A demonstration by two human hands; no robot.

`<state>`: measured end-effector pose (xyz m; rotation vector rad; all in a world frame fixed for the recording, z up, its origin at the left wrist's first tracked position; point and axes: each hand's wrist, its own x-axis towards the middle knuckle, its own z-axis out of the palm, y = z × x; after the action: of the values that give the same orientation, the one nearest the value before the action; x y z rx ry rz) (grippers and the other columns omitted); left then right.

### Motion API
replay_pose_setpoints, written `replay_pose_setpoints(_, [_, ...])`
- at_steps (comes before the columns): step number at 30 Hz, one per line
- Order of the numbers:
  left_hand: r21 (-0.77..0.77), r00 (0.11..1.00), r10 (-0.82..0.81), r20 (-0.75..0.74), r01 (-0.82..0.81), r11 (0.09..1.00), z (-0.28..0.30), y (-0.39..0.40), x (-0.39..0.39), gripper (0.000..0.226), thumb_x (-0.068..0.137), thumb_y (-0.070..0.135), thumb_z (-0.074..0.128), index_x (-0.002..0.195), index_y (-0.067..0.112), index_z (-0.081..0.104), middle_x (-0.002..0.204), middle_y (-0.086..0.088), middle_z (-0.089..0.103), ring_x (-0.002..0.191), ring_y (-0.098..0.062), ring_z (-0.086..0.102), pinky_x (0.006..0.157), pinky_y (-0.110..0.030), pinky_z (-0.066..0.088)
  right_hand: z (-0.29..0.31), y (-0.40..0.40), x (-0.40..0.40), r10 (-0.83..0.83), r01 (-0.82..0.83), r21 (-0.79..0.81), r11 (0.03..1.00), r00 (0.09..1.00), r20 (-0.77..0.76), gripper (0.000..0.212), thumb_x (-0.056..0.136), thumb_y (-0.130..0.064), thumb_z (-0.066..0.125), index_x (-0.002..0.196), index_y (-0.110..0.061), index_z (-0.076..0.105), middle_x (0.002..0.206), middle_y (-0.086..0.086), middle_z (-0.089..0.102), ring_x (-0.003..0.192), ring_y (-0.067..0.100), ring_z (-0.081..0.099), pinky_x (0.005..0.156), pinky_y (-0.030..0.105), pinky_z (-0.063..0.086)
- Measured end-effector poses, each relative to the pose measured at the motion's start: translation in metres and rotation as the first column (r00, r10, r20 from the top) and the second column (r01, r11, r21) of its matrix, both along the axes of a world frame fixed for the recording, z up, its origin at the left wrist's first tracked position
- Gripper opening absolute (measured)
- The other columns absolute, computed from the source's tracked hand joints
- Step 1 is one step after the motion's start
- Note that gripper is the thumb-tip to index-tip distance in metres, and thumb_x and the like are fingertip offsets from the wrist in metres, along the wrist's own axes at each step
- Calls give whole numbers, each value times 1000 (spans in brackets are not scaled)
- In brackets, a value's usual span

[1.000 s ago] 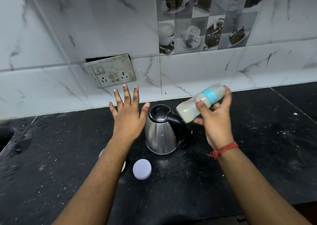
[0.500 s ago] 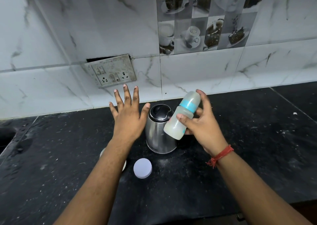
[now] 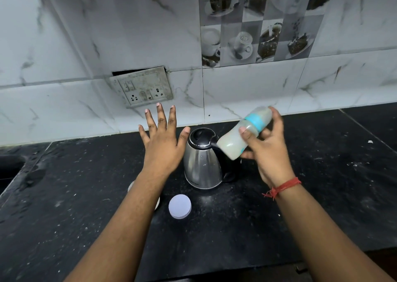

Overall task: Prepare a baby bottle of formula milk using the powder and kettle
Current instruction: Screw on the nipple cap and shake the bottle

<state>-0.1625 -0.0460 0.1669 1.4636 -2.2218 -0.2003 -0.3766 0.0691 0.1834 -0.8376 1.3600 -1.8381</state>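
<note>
My right hand [image 3: 268, 150] grips a baby bottle [image 3: 242, 134] with a blue ring, filled with milky liquid and tilted so its cap end points up to the right. The bottle hovers just right of the steel kettle [image 3: 202, 165], which stands on the black counter [image 3: 279, 217] with its black lid closed. My left hand [image 3: 163, 144] floats flat with fingers spread, left of the kettle, holding nothing. A round white lid [image 3: 180, 206] lies in front of the kettle. A white container [image 3: 158, 203] is mostly hidden under my left forearm.
A marble-tiled wall with a switch and socket plate [image 3: 142, 88] rises behind the counter. A dark sink edge [image 3: 8, 167] shows at the far left. The counter's front edge runs along the bottom right.
My right hand has swung the bottle from a steeper tilt over the kettle back out to the right and flatter, a shaking motion. My left hand has stayed in place.
</note>
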Motion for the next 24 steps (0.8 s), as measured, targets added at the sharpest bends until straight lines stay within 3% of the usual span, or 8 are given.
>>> replay_pose_setpoints(4, [-1, 1000, 12, 5, -12, 1000, 0, 3, 3, 84, 93, 74, 6, 166, 31, -1, 172, -2, -21, 157, -31, -27, 125, -64, -9, 9, 1, -11, -246, 257, -90, 962, 963, 111, 86, 92, -15, 73, 154, -35, 18, 131, 12, 59, 104, 17, 70, 67, 40, 62])
replay_pose_setpoints(10, [4, 1000, 7, 14, -7, 1000, 0, 7, -1, 83, 94, 74, 7, 165, 32, -2, 172, -1, -21, 156, -31, -27, 125, -63, -9, -9, 8, 4, 85, -79, 68, 995, 992, -97, 87, 86, -13, 78, 150, -43, 27, 120, 6, 67, 101, 23, 73, 62, 39, 61])
replay_pose_setpoints(15, [3, 1000, 13, 12, -13, 1000, 3, 10, 3, 85, 93, 75, 5, 165, 32, -2, 172, -1, -22, 156, -30, -28, 125, -64, -9, 13, 10, -16, -173, 181, -93, 979, 981, 91, 87, 90, -14, 74, 154, -37, 19, 128, 10, 63, 100, 14, 72, 64, 37, 61])
replay_pose_setpoints(18, [2, 1000, 21, 14, -21, 1000, 4, 13, 3, 85, 92, 75, 4, 165, 32, -3, 172, -1, -23, 156, -31, -29, 125, -64, -9, 16, 10, -19, -269, 285, -133, 949, 955, 127, 88, 91, -17, 74, 155, -36, 17, 135, 15, 57, 106, 20, 71, 67, 42, 62])
replay_pose_setpoints(22, [-2, 1000, 11, 13, -11, 1000, 4, 17, 2, 85, 93, 74, 5, 166, 32, -2, 172, -2, -22, 156, -31, -28, 125, -64, -9, 4, 13, 1, 31, -30, 27, 999, 999, -43, 86, 89, -9, 74, 152, -38, 24, 125, 9, 64, 103, 23, 72, 64, 42, 62])
replay_pose_setpoints(24, [-3, 1000, 10, 17, -10, 1000, 5, 19, 0, 85, 93, 74, 5, 166, 32, -2, 172, -2, -22, 156, -32, -27, 125, -64, -8, -3, 17, 7, 105, -103, 44, 994, 993, -45, 87, 88, -8, 75, 152, -39, 25, 123, 7, 65, 105, 24, 72, 64, 40, 62])
